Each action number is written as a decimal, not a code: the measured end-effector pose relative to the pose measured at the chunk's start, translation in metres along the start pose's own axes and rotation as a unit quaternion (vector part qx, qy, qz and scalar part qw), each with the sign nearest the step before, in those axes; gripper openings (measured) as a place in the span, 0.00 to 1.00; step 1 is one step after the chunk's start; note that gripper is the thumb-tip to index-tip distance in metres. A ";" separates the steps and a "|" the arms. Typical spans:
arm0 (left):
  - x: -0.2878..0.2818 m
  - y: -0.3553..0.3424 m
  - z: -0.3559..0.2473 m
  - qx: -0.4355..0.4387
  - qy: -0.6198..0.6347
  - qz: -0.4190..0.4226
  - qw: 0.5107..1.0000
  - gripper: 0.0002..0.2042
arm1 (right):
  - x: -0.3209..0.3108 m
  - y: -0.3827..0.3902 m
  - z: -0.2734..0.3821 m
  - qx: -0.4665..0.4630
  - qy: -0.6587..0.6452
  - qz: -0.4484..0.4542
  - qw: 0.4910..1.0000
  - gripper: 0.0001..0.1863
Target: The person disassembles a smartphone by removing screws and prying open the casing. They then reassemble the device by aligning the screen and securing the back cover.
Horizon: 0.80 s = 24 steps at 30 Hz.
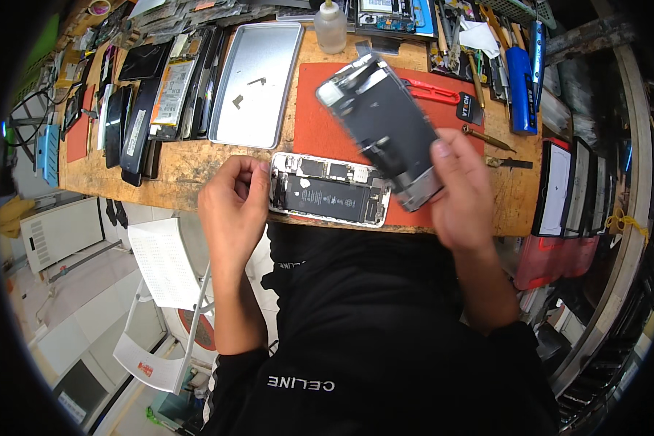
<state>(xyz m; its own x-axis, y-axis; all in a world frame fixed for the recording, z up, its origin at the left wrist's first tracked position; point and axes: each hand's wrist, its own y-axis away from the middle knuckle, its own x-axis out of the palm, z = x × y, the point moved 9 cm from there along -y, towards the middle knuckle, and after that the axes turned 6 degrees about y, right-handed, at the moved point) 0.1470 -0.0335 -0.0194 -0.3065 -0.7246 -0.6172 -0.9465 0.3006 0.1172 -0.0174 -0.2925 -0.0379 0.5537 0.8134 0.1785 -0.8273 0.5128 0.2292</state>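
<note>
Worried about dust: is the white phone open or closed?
Open: the white phone shows its battery, while the right hand holds the screen panel apart.

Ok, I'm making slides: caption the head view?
Right hand holds a screen panel; left hand is at an opened white phone.

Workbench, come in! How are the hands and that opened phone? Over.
Right hand holds the screen, tilted. Left hand at left end of the opened phone, lying flat, insides showing. Nearby: red tool on mat beyond screen.
</note>
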 end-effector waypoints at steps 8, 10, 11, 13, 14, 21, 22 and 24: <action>0.000 0.009 0.016 -0.060 0.156 0.022 0.986 0.10 | 0.027 0.008 -0.018 -0.014 0.034 -0.017 0.999 0.13; -0.001 0.010 0.015 -0.058 0.168 0.022 0.984 0.10 | 0.025 0.007 -0.018 -0.016 0.041 -0.013 0.999 0.13; -0.001 0.011 0.016 -0.062 0.176 0.022 0.982 0.10 | 0.024 0.007 -0.017 -0.017 0.048 -0.017 0.999 0.13; -0.003 0.014 0.018 -0.075 0.198 0.017 0.977 0.10 | 0.024 0.006 -0.017 -0.020 0.049 -0.026 0.998 0.13; -0.005 0.015 0.021 -0.084 0.212 0.012 0.974 0.10 | 0.025 0.007 -0.017 -0.022 0.042 -0.032 0.998 0.13; -0.029 0.027 0.052 -0.100 0.218 -0.026 0.970 0.12 | 0.021 0.007 -0.016 -0.017 0.036 -0.052 0.998 0.13; -0.036 0.029 0.060 -0.104 0.215 -0.043 0.970 0.12 | 0.022 0.006 -0.018 -0.009 0.039 -0.046 0.998 0.13; -0.055 0.033 0.075 -0.091 0.210 -0.088 0.969 0.13 | 0.018 0.006 -0.022 0.012 0.049 -0.055 0.997 0.13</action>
<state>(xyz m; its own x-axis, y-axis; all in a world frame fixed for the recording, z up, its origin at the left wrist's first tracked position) 0.1405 0.0627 -0.0397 -0.1166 -0.9547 -0.2737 -0.9782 0.0626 0.1982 -0.0140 -0.2686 -0.0539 0.6281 0.7760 0.0578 -0.7589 0.5945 0.2657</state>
